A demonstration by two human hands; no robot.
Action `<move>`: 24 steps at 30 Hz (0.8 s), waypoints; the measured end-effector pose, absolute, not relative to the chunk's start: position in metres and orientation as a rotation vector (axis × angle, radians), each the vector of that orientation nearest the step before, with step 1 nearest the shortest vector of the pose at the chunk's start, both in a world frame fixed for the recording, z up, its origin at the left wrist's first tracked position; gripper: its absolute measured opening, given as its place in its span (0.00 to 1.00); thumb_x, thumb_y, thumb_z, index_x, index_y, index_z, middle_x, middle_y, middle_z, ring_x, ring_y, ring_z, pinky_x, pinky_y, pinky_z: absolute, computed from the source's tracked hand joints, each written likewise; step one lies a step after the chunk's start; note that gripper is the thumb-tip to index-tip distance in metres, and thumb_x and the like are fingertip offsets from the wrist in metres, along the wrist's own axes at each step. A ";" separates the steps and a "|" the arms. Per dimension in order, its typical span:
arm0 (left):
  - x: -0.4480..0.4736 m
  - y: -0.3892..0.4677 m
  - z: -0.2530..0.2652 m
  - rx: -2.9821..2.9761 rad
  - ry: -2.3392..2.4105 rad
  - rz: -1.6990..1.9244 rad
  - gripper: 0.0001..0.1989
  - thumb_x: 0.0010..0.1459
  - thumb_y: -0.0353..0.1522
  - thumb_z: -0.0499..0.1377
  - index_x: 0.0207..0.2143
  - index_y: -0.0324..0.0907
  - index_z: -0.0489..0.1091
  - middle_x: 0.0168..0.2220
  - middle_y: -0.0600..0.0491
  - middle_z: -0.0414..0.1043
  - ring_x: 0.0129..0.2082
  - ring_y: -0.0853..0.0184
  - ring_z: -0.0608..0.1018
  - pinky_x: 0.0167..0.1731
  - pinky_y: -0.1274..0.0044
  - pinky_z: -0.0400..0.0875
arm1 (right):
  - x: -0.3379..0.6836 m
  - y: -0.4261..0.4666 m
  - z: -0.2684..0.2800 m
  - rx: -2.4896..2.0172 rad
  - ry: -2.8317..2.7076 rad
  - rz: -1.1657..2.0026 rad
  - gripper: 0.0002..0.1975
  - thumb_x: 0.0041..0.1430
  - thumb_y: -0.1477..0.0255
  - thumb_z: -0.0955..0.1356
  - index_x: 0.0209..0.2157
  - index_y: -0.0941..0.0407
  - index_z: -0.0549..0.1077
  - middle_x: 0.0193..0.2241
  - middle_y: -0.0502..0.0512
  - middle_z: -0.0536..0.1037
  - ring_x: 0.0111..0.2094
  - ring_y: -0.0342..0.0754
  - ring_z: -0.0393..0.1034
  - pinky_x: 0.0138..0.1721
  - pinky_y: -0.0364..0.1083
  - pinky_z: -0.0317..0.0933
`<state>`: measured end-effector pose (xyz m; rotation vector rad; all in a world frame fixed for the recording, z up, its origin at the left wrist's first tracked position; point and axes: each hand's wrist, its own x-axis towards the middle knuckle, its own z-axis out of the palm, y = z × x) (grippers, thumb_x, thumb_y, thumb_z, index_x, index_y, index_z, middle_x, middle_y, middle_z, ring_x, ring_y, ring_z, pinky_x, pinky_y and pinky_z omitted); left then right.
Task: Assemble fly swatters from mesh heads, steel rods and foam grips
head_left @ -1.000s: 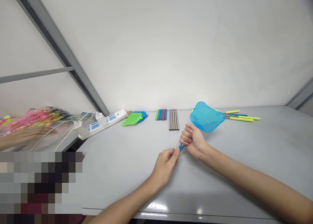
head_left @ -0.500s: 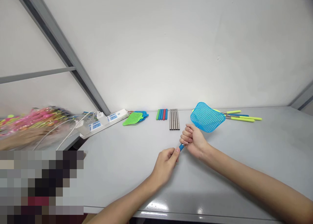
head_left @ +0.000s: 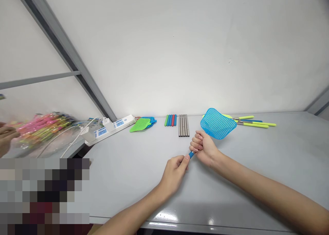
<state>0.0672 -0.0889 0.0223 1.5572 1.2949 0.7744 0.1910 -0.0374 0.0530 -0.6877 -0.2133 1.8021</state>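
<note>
A blue fly swatter (head_left: 218,124) is held tilted above the table, its mesh head up and to the right. My right hand (head_left: 204,147) wraps its fingers round the shaft just below the head, hiding most of it. Lower down, my left hand (head_left: 176,171) is closed on the blue handle (head_left: 191,154), only the top of which shows. Behind my hands lie several metal tubes (head_left: 184,126) side by side. A row of coloured handle grips (head_left: 170,120) lies left of them, then a green swatter head (head_left: 140,125) overlapping blue ones (head_left: 152,120).
Several fly swatters with yellow and blue handles (head_left: 255,124) lie at the back right. A white power strip (head_left: 113,126) with plugs and cables stands at left. Beyond it are bagged colourful items (head_left: 46,125) and another person's hand (head_left: 7,137). A wall runs behind the grey table (head_left: 257,180).
My hands and the fly swatter stay almost still. At the far left, the other person's hand has moved left, away from the bagged items.
</note>
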 end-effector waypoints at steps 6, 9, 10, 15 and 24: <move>0.066 -0.088 0.020 1.561 1.284 0.773 0.23 0.56 0.47 0.45 0.18 0.40 0.56 0.12 0.61 0.48 0.14 0.75 0.53 0.17 0.79 0.46 | 0.191 -0.037 0.052 -0.686 -0.211 1.810 0.19 0.53 0.75 0.58 0.12 0.56 0.48 0.05 0.40 0.46 0.08 0.36 0.38 0.10 0.38 0.39; 0.066 -0.089 0.021 1.553 1.296 0.775 0.23 0.56 0.47 0.45 0.18 0.40 0.56 0.12 0.61 0.48 0.15 0.75 0.53 0.17 0.80 0.46 | 0.191 -0.037 0.052 -0.689 -0.209 1.810 0.19 0.53 0.75 0.58 0.12 0.56 0.47 0.05 0.40 0.46 0.08 0.35 0.38 0.10 0.38 0.39; 0.067 -0.089 0.021 1.548 1.297 0.777 0.23 0.56 0.47 0.45 0.18 0.40 0.56 0.13 0.61 0.48 0.15 0.75 0.53 0.17 0.80 0.46 | 0.191 -0.037 0.051 -0.689 -0.208 1.811 0.19 0.53 0.75 0.58 0.12 0.56 0.47 0.05 0.40 0.46 0.08 0.35 0.38 0.10 0.38 0.39; 0.067 -0.089 0.020 1.542 1.280 0.784 0.23 0.56 0.47 0.45 0.18 0.40 0.56 0.12 0.61 0.47 0.14 0.75 0.53 0.17 0.80 0.45 | 0.192 -0.035 0.051 -0.680 -0.208 1.820 0.19 0.54 0.75 0.58 0.12 0.56 0.47 0.05 0.40 0.46 0.08 0.35 0.38 0.10 0.38 0.40; 0.066 -0.088 0.018 1.542 1.272 0.790 0.23 0.56 0.47 0.45 0.18 0.40 0.57 0.12 0.61 0.47 0.14 0.75 0.53 0.17 0.80 0.45 | 0.192 -0.034 0.050 -0.680 -0.195 1.833 0.19 0.54 0.75 0.57 0.12 0.56 0.47 0.05 0.41 0.46 0.07 0.36 0.38 0.10 0.38 0.40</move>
